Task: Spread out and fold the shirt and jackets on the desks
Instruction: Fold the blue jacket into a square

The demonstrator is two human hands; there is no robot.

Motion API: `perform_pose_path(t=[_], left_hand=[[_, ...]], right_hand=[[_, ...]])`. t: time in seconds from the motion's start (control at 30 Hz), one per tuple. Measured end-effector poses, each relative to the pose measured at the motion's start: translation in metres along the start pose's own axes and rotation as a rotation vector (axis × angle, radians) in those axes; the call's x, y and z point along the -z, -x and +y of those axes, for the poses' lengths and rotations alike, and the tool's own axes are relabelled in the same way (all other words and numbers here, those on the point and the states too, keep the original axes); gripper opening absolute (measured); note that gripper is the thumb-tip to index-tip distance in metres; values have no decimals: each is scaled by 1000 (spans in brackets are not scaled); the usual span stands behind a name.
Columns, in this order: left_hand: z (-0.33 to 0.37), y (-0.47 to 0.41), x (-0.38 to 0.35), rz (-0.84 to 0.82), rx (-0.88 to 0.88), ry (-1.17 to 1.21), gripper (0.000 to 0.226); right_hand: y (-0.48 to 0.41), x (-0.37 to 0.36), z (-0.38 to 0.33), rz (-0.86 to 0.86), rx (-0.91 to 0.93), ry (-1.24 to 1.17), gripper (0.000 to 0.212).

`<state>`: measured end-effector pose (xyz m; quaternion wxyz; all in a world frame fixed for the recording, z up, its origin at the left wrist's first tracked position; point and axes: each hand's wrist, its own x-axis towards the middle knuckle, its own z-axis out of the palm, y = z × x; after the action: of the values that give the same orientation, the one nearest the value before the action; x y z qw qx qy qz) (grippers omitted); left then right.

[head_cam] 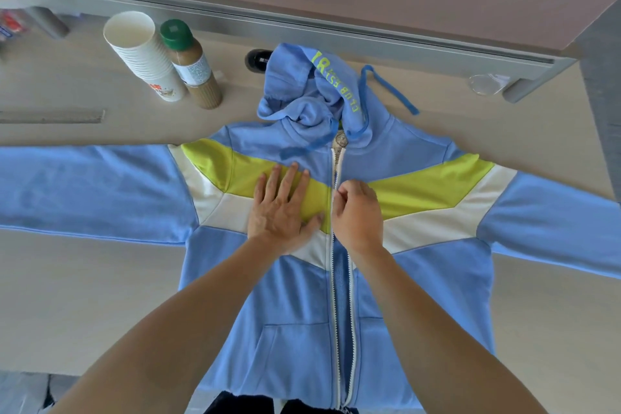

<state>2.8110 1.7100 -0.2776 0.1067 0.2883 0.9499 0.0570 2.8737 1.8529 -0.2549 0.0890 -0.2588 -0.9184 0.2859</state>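
Note:
A light-blue hooded jacket [295, 296] with lime and white chest bands lies front-up on the desk, both sleeves stretched out sideways and the hood [312, 91] bunched at the top. Its white zipper [342, 296] runs down the middle and gapes apart below the chest. My left hand [285, 208] presses flat on the left chest panel, fingers spread. My right hand [358, 212] is closed at the zipper line at chest height, fingertips pinched on the zipper there; the slider itself is hidden under the fingers.
A stack of paper cups [144, 54] and a green-capped bottle [191, 64] stand at the back left of the light wood desk [84, 296]. A clear cup [485, 84] sits back right beside a grey partition rail [302, 20]. A dark round object [257, 59] lies behind the hood.

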Motion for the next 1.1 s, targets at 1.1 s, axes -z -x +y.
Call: perform_pose_path(t=[1.1], left_hand=[[1, -16, 9, -118, -111, -42, 72]], right_hand=[[57, 54, 73, -402, -67, 523, 88]])
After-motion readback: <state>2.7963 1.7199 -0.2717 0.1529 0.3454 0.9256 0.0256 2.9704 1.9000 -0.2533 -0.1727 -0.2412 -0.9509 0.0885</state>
